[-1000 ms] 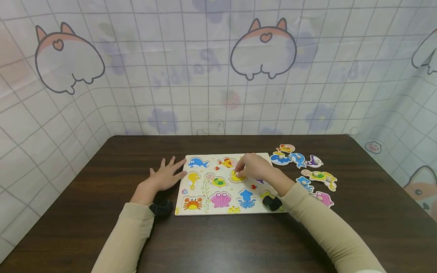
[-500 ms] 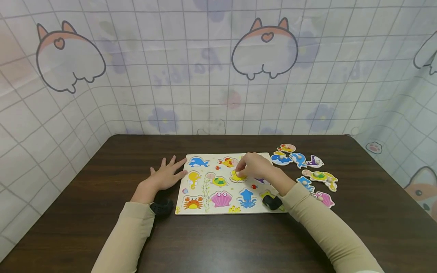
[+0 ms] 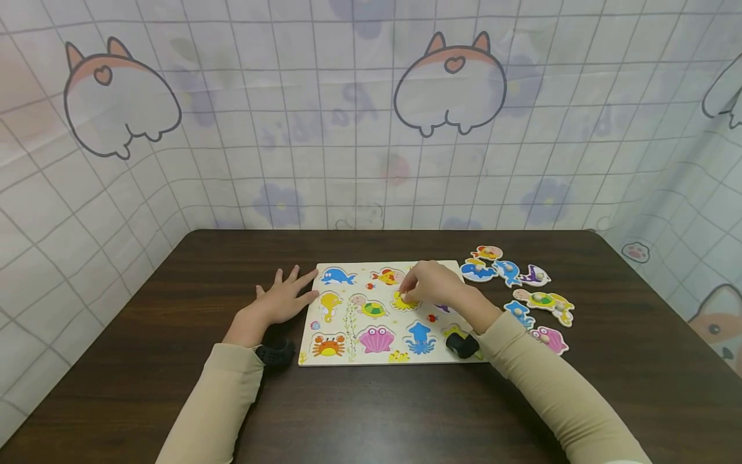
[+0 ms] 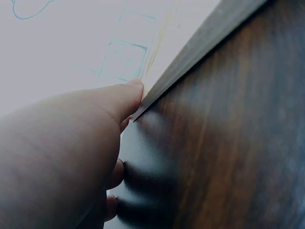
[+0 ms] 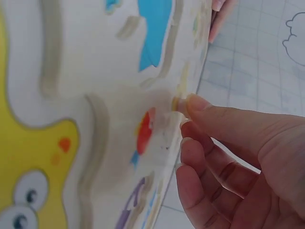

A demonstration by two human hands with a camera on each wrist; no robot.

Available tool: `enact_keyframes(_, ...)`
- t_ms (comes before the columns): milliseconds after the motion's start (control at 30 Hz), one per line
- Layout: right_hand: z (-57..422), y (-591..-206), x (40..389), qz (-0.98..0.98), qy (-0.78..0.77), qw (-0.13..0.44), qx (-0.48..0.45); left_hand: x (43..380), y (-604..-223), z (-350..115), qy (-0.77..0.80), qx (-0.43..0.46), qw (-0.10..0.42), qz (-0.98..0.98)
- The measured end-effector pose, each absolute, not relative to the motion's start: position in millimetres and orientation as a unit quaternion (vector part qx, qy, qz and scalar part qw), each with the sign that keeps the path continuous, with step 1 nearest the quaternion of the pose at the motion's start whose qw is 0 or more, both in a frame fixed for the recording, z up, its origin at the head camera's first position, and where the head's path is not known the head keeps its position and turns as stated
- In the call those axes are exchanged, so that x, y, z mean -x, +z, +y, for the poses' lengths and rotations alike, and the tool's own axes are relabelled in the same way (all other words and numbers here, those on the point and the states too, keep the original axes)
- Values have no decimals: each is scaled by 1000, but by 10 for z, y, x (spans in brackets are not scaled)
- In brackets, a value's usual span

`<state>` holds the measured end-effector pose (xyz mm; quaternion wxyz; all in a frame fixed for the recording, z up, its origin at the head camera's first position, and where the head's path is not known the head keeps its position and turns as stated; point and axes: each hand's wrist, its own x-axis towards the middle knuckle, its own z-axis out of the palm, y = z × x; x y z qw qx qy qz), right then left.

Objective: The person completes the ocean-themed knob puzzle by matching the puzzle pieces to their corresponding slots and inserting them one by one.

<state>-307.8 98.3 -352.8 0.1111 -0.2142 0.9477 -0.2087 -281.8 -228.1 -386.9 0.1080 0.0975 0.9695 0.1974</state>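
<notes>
A wooden puzzle board (image 3: 314, 309) with printed sea animals lies on the dark table. My right hand (image 3: 436, 282) reaches over its upper middle and pinches the small pale knob (image 5: 180, 106) of a yellow puzzle piece (image 3: 401, 303). In the head view that piece overlaps its slot; the hand hides part of it. The right wrist view shows thumb and index finger at the knob, the other fingers curled below. My left hand (image 3: 275, 304) lies with spread fingers at the board's left edge, the thumb (image 4: 131, 95) touching its side.
Right of the board lie loose knobbed pieces: a red-and-yellow fish (image 3: 487, 252), blue whales (image 3: 507, 273), a purple piece (image 3: 534, 276), a turtle (image 3: 540, 299), a blue squid (image 3: 519, 312) and a pink shell (image 3: 551, 339). A patterned cloth (image 3: 348, 161) hangs behind the table (image 3: 371, 412).
</notes>
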Motion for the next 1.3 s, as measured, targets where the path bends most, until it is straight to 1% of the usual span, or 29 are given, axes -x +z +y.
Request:
enact_keyframes(300, 1123, -3381, 3032, 940, -218, 92, 245, 2819, -3871, -2279, 199, -98, 110, 969)
enact_keyframes(533, 1334, -3365, 3023, 921, -251, 78, 286, 2816, -3857, -2295, 199, -96, 109, 969)
enact_keyframes(733, 1572, -3382, 2991, 916, -269, 80, 285, 2815, -3845, -2294, 199, -98, 107, 969)
enact_keyframes(967, 1838, -3381, 2936, 912, -281, 69, 291, 2816, -3843, -2286, 199, -98, 106, 969)
enact_keyframes(1300, 2131, -3399, 2826, 920, -285, 66, 261, 2819, -3868, -2270, 199, -99, 106, 969)
